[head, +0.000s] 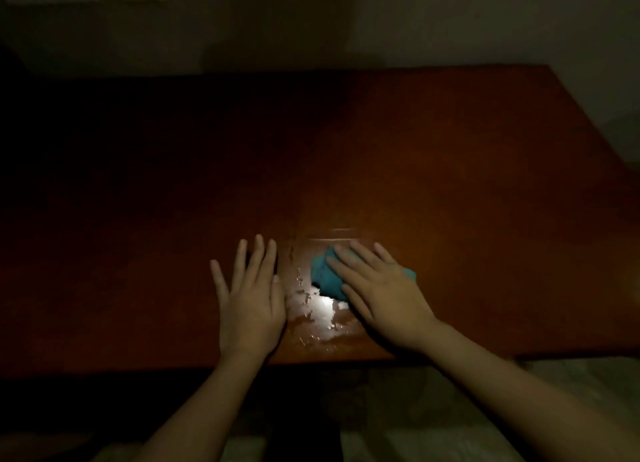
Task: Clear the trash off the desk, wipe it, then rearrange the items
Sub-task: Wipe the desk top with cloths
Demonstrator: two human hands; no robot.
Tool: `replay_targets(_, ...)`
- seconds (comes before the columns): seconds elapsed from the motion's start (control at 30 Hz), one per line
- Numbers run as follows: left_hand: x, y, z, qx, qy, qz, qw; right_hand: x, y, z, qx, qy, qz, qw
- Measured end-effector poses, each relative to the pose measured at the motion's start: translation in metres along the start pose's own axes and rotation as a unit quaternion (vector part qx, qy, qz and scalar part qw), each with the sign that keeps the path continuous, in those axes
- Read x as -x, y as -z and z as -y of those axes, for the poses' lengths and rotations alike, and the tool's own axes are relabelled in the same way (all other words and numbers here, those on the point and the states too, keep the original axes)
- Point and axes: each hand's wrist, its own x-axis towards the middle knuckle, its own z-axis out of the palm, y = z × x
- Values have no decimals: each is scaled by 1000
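Teal cloth (325, 275) partly hidden under right hand (384, 299), left end of desk (450, 167) lost in darkness

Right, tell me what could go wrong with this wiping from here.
1. The wet patch sits close to the front edge of the desk; a stroke toward the person could push liquid over it.
2. The right hand only presses the bunched cloth with flat fingers, so the cloth may slip out mid-stroke.
3. The left hand rests flat beside the patch and could smear it.
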Motion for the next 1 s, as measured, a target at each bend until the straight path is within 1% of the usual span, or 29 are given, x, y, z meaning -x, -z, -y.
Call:
replay_targets(0.1,8,1,-2,4,-14,0,1000,39,1,16,-26,47,21,998)
replay_targets(0.17,12,1,0,1,-16,0,1000,54,1,12,-25,59,30,997)
replay_targets(0.23,15,1,4,2,-2,-3,1000,61,0,-3,-27,57,27,998)
replay_targets(0.37,9,-1,7,13,37,2,999,60,5,-22,-31,-14,31,999)
replay_targets(0.5,3,-4,7,8,68,3,998,40,6,-22,-23,-54,25,998)
replay_targets(0.7,-26,-1,24,-15,63,-1,998,-10,0,-30,-26,-95,2,995)
replay_targets(0.8,-36,1,27,3,5,10,1000,-32,-1,-33,-27,-108,0,994)
replay_targets(0.87,-54,3,36,7,-20,-6,1000,-46,0,-33,-31,-127,-2,991)
replay_targets(1.0,-107,5,60,-6,20,-27,999,-88,-2,-42,-39,-149,-14,988)
